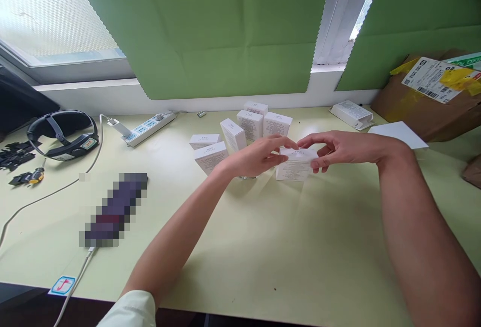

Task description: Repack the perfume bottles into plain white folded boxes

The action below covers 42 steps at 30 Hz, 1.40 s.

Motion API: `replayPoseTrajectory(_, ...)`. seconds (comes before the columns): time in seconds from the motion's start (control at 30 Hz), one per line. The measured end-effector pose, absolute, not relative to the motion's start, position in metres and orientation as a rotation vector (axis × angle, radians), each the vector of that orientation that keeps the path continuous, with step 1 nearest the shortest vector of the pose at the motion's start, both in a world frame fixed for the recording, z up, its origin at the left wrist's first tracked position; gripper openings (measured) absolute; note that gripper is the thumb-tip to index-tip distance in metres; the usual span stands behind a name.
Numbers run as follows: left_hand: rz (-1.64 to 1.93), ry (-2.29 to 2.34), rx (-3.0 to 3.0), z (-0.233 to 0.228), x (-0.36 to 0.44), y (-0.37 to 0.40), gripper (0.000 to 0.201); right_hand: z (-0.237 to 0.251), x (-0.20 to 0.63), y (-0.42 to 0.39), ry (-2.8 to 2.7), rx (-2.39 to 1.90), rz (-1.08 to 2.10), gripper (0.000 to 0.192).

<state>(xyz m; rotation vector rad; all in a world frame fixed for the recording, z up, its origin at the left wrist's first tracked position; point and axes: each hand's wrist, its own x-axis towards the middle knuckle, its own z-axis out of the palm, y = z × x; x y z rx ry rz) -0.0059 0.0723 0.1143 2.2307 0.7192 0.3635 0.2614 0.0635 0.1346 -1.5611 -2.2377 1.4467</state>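
Note:
A small white box with fine print stands on the table in front of me, between my hands. My left hand is at its left side, thumb against the edge and forefinger reaching to the top. Around the right side curl the thumb and fingers of my right hand, its forefinger reaching over the back of the top. Behind and left of my left hand stand several similar boxes, such as a tilted white box and an upright white box. A small shiny item shows partly beneath my left hand.
A power strip, a headset with a strap and a blurred phone on a cable lie to the left. On the right are a lying white box, a flat white piece and a cardboard carton.

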Motion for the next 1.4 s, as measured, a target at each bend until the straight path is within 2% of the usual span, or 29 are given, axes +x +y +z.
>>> replayPoseTrajectory(0.47,0.408,0.859,2.171,0.113,-0.003,0.071,0.046,0.14,0.256,0.058,-1.992,-1.487,1.496,0.05)
replayPoseTrajectory(0.7,0.348,0.891,2.2,0.11,0.004,0.067,0.043,0.144,0.253,0.058,-2.176,-1.573,1.368,0.064)
replayPoseTrajectory(0.9,0.331,0.842,2.34,0.118,-0.002,0.064,0.039,0.146,0.241,0.057,-2.235,-1.491,1.332,0.055)
replayPoseTrajectory(1.07,0.308,0.856,2.43,0.126,-0.005,0.059,0.036,0.146,0.237,0.056,-2.31,-1.464,1.337,0.059)
replayPoseTrajectory(1.4,0.294,0.947,2.485,0.13,-0.005,0.058,0.031,0.14,0.23,0.058,-2.255,-1.423,1.374,0.051)
